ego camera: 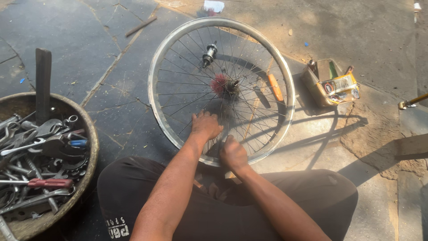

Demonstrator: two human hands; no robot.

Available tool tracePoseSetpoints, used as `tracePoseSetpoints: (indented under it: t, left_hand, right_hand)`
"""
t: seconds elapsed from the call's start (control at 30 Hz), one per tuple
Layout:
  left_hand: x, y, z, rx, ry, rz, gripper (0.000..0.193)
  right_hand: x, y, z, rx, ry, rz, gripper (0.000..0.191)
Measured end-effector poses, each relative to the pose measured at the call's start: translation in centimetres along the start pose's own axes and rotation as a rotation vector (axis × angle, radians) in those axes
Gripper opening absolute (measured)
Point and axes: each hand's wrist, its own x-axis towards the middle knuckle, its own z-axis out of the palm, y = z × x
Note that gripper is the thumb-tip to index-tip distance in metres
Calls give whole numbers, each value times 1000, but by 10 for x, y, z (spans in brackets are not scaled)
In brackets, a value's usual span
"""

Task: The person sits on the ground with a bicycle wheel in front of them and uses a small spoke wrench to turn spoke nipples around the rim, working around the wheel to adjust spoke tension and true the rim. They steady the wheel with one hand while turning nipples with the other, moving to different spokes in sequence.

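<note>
The bicycle wheel (221, 89) is seen lying flat on the stone paving in the middle of the scene, just beyond the knees of the person, with no tyre or tube on its bare metal rim. The hub and axle (232, 84) are in place at its centre, a loose second hub piece (208, 53) rests among the far spokes, and an orange reflector (275, 86) is clipped between the spokes on the right.

At the far left a round pan of tools (91, 147) is set on the paving, filled with spanners and a red-handled screwdriver (50, 183); nothing from it is seen in either hand.

The left hand (206, 126) is laid over the near spokes, fingers curled down among them; whether a spoke is pinched cannot be told. Just right of it, the right hand (233, 154) is clenched at the near rim, apparently around a spoke or its nipple, though what it grasps is hidden by the fist.

To the right, well apart from the wheel, an open cardboard box (331, 83) of small parts is standing.

As a judgement, the work on the spokes appears to be midway: the wheel is stripped and laced, while the spokes at the near edge are being attended to and no tyre is fitted.
</note>
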Motion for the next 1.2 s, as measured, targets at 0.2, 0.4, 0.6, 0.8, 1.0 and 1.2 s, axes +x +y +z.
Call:
tracePoseSetpoints:
  t: [0.2,0.4,0.6,0.8,1.0,1.2]
  left_hand:
    - [5,-2,2,-96,4,-18,58]
    - [7,-4,7,-32,35,-4,57]
    - [13,-7,8,-20,-34,-18,61]
    - [14,1,5,-67,-7,-17,62]
    - [2,9,-8,-85,-34,-27,77]
    - [0,13,-11,-82,-38,-27,87]
  right_hand:
    - [10,6,1,49,-183,164,21]
    - [47,59,-46,1002,-1061,334,57]
    - [45,41,-34,385,-758,-4,51]
    - [2,7,-9,-152,-287,62,31]
    - [30,38,-28,465,-656,145,39]
    - [48,60,-60,1131,-1134,320,55]
